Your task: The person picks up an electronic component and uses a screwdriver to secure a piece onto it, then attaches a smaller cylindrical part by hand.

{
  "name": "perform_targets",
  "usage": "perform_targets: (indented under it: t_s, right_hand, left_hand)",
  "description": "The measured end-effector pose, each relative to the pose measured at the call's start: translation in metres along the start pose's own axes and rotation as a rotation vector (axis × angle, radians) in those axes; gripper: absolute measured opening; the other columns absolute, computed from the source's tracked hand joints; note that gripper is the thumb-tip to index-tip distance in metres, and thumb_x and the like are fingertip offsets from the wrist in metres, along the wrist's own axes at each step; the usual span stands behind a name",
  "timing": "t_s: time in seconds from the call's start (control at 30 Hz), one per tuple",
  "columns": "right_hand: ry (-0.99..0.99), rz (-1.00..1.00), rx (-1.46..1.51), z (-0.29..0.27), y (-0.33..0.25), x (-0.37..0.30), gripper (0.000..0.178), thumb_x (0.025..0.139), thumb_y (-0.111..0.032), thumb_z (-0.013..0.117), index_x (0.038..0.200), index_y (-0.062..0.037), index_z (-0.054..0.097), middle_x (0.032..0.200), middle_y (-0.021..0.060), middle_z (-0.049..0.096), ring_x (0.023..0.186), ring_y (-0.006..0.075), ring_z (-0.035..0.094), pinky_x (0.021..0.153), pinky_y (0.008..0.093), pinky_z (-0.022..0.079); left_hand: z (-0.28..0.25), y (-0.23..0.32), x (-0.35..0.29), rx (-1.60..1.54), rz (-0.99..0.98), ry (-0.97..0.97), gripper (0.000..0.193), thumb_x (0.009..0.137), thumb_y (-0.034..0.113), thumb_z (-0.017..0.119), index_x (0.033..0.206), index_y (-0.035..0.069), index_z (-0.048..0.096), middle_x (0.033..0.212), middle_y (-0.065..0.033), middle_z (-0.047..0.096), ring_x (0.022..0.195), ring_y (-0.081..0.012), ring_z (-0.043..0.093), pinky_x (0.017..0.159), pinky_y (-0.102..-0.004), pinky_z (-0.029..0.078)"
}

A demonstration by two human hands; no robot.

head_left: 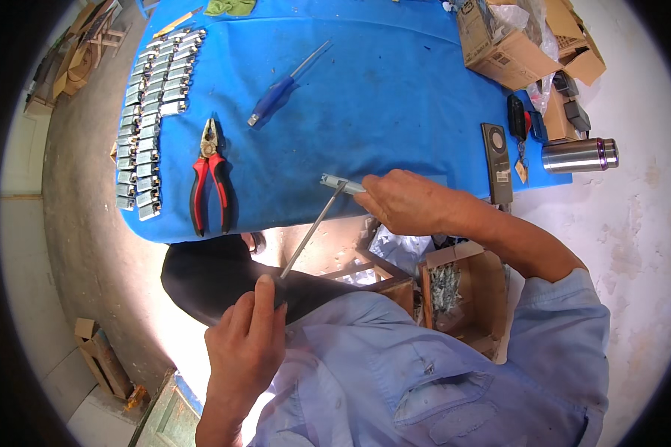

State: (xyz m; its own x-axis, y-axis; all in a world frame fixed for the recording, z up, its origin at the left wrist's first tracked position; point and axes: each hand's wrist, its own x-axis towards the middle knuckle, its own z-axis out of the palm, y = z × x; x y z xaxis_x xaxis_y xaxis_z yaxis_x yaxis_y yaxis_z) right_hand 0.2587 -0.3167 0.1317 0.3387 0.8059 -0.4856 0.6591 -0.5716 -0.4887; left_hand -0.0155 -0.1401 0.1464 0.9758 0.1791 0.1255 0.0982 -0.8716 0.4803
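Observation:
My left hand [244, 341] is wrapped round the dark handle of a screwdriver [309, 237], thumb lying along it. Its long thin shaft slants up and to the right, and the tip meets a small silvery metal part [335, 182]. That part is pinched in my right hand [404, 204], near the front edge of the blue-covered table [365, 112]; its right end is hidden by the fingers. On the cloth to the left lie pliers [212, 167] with red and black handles. Beyond them rests a blue-handled screwdriver [276, 98].
Rows of similar metal parts [149, 127] line the table's left side. At right are a flat grey metal object [496, 162], keys [520, 138], a steel flask [580, 155] and cardboard boxes [503, 52]. Below the table edge, a box [492, 305] holds small metal pieces.

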Motion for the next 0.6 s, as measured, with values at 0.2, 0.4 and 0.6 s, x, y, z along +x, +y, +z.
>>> perform_targets:
  t_s: [0.2,0.4,0.6]
  right_hand:
    - [0.018,0.019,-0.011,0.001,-0.004,-0.002,0.040,0.109,-0.028,0.054,0.091,0.0076,0.061,0.074,0.0322,0.065,0.075,0.0538,0.065,0.069,0.0593,0.050]
    - [0.024,-0.010,-0.059,0.002,0.000,-0.002,0.040,0.109,-0.028,0.054,0.091,0.0070,0.061,0.074,0.0314,0.065,0.074,0.0529,0.066,0.069,0.0585,0.051]
    - [0.030,-0.042,-0.060,0.002,0.004,-0.001,0.039,0.109,-0.028,0.054,0.091,0.0060,0.061,0.075,0.0307,0.066,0.074,0.0518,0.066,0.069,0.0572,0.052]
  left_hand:
    - [-0.014,0.002,0.010,-0.236,-0.213,-0.086,0.041,0.089,0.002,0.077,0.128,-0.003,0.065,0.092,-0.0175,0.072,0.071,-0.0322,0.072,0.060,-0.0387,0.057]
    - [-0.007,0.007,0.006,0.084,0.002,-0.020,0.043,0.088,0.003,0.078,0.129,-0.002,0.065,0.091,-0.0127,0.068,0.068,-0.0242,0.066,0.054,-0.0343,0.051]
    - [-0.010,0.000,0.007,0.317,0.192,0.015,0.039,0.091,0.005,0.074,0.128,-0.004,0.065,0.089,-0.0087,0.063,0.063,-0.0152,0.054,0.048,-0.0276,0.041]
